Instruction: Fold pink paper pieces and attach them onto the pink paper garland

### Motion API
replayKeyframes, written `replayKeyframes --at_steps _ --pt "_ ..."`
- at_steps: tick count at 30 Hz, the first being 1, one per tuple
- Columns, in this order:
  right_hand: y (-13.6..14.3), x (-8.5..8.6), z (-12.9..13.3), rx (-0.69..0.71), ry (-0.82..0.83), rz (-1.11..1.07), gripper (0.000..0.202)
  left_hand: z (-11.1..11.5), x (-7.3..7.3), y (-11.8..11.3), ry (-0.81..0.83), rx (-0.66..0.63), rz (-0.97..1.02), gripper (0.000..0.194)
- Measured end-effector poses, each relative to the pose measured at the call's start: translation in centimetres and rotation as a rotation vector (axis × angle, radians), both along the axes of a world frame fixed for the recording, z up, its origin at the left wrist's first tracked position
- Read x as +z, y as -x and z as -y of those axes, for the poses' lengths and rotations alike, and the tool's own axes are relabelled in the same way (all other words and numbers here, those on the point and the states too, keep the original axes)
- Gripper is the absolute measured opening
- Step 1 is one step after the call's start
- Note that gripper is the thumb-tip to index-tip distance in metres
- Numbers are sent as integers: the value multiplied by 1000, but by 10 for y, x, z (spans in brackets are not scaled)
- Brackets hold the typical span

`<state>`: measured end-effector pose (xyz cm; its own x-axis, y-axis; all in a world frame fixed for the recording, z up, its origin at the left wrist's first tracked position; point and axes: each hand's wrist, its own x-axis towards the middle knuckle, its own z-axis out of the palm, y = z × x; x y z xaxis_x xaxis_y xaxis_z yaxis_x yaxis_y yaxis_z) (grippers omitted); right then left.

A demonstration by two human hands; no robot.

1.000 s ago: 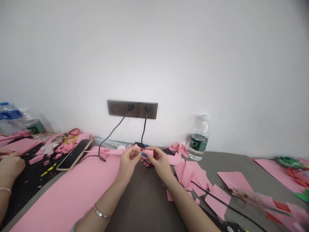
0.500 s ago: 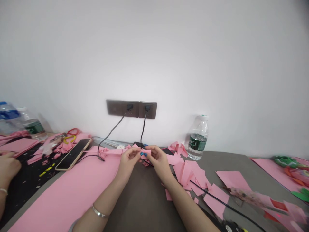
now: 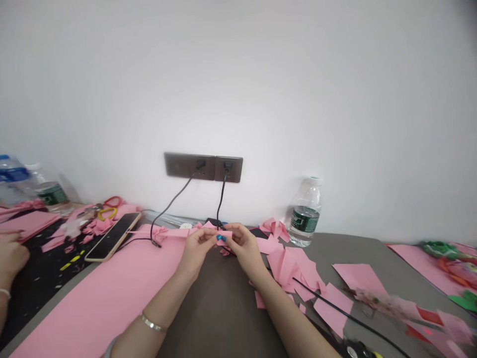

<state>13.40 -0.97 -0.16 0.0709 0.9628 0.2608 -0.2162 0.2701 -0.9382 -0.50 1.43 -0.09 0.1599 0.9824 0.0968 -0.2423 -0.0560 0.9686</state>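
Note:
Between my two hands is a small pink paper piece (image 3: 225, 234), pinched near the middle of the view. My left hand (image 3: 199, 246) grips its left side with thumb and fingers, a silver bracelet (image 3: 152, 323) on that wrist. On the right side, my right hand (image 3: 244, 247) pinches the same piece. Blue nails on both thumbs almost meet in front of it. A large pink sheet (image 3: 112, 293) lies left of my arms, and folded pink pieces (image 3: 285, 266) lie to the right.
A phone (image 3: 114, 237) and yellow-and-red scissors (image 3: 108, 213) lie left. A water bottle (image 3: 305, 214) stands by the wall. A black cable (image 3: 346, 314) crosses the right side. Another person's hand (image 3: 12, 256) is at the far left.
The pink piece shows a little more of its face below my fingertips. My hands have hardly moved. The other person's hand has shifted slightly left.

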Motion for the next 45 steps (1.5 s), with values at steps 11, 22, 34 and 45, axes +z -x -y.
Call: replayKeyframes --at_steps 11,22,34,45 --pt "1 2 0 -36 57 -105 35 2 -3 -2 -231 -60 -363 32" --pt "3 -5 -4 -14 99 -187 38 -2 -12 -1 -270 -89 -423 37" --pt "2 -2 -1 -95 -22 64 22 4 -2 -2 -231 5 -378 35" --pt "3 3 7 -390 -257 552 23 1 2 1 -181 82 -258 30"
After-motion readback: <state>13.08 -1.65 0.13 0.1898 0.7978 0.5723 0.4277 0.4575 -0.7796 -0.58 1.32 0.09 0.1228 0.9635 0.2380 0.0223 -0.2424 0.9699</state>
